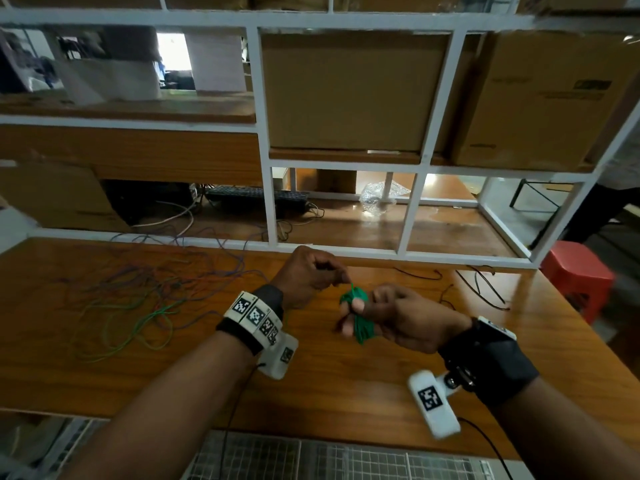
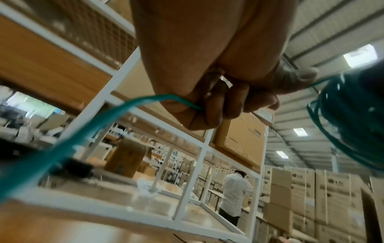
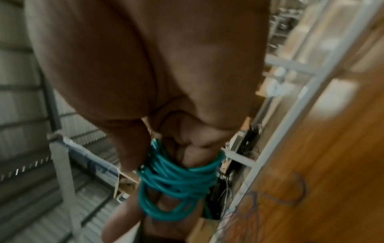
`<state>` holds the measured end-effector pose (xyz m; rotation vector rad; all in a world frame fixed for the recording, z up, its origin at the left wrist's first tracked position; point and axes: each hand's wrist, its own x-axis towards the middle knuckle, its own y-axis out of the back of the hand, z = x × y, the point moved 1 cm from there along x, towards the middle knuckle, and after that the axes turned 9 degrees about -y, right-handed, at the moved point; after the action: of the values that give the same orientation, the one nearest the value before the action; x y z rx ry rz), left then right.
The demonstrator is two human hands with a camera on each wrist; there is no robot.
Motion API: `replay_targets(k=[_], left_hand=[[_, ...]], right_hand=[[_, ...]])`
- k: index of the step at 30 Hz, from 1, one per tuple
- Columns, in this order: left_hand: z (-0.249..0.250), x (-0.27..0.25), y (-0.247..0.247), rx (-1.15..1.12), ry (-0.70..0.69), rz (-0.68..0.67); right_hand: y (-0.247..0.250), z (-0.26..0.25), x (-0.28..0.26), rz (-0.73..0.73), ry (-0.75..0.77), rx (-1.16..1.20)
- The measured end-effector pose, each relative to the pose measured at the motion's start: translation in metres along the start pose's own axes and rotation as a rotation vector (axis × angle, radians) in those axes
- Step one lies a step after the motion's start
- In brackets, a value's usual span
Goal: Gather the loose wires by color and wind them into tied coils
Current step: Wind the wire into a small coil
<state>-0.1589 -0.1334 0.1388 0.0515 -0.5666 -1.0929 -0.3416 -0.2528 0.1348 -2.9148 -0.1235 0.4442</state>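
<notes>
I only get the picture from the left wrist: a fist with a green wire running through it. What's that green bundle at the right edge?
Observer: It is a green coil wound round the fingers of the right hand.
Operator: And where does the wire from my fist go?
Observer: The left hand pinches the green wire just above that coil; the head view shows both hands raised over a wooden table.
Operator: Any more wire left to do?
Observer: Yes, a loose tangle of purple and green wires lies on the table to the left, and black wires to the right.
</notes>
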Motion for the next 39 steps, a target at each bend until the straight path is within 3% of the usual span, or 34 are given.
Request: replay_targets(k=[4, 6, 8, 11, 13, 15, 16, 18, 21, 25, 29, 33, 36, 39], left_hand=[[-0.018, -0.012, -0.028, -0.278, 0.160, 0.168], [-0.024, -0.020, -0.045, -0.354, 0.216, 0.176], [-0.024, -0.026, -0.060, -0.366, 0.260, 0.168], [-0.025, -0.032, -0.070, -0.185, 0.270, 0.131], [-0.025, -0.034, -0.068, 0.035, 0.203, 0.086], [-0.019, -0.030, -0.059, 0.246, 0.093, 0.041], [-0.013, -0.027, -0.053, 0.347, 0.037, 0.029], [-0.003, -0.019, -0.041, 0.502, -0.047, 0.025], [0.006, -0.008, -0.021, 0.567, -0.070, 0.028], [0.011, 0.000, -0.004, 0.342, -0.023, -0.052], [0.012, 0.003, -0.009, 0.123, -0.005, -0.117], [0.001, 0.003, -0.032, -0.115, 0.032, -0.052], [-0.010, -0.003, -0.056, -0.212, 0.089, -0.027], [-0.016, -0.009, -0.078, -0.146, 0.103, -0.062]], right_hand=[[-0.002, -0.016, 0.008, -0.106, 0.238, 0.542], [0.000, -0.025, 0.015, 0.035, 0.377, 0.736], [0.005, -0.031, 0.018, 0.265, 0.483, 0.804], [0.022, -0.029, 0.020, 0.637, 0.558, 0.430], [0.033, -0.023, 0.018, 0.956, 0.498, -0.085], [0.046, -0.013, 0.017, 1.147, 0.359, -0.557], [0.048, -0.009, 0.017, 1.151, 0.280, -0.733], [0.048, 0.003, 0.017, 0.990, 0.125, -0.923], [0.036, 0.011, 0.009, 0.683, 0.003, -0.882], [0.027, 0.008, -0.005, 0.403, -0.085, -0.782], [0.020, 0.011, -0.014, 0.067, 0.042, -0.268], [0.014, 0.008, -0.012, -0.160, 0.241, 0.384], [0.012, 0.000, -0.006, -0.065, 0.394, 0.608], [0.012, -0.007, -0.002, 0.270, 0.488, 0.641]])
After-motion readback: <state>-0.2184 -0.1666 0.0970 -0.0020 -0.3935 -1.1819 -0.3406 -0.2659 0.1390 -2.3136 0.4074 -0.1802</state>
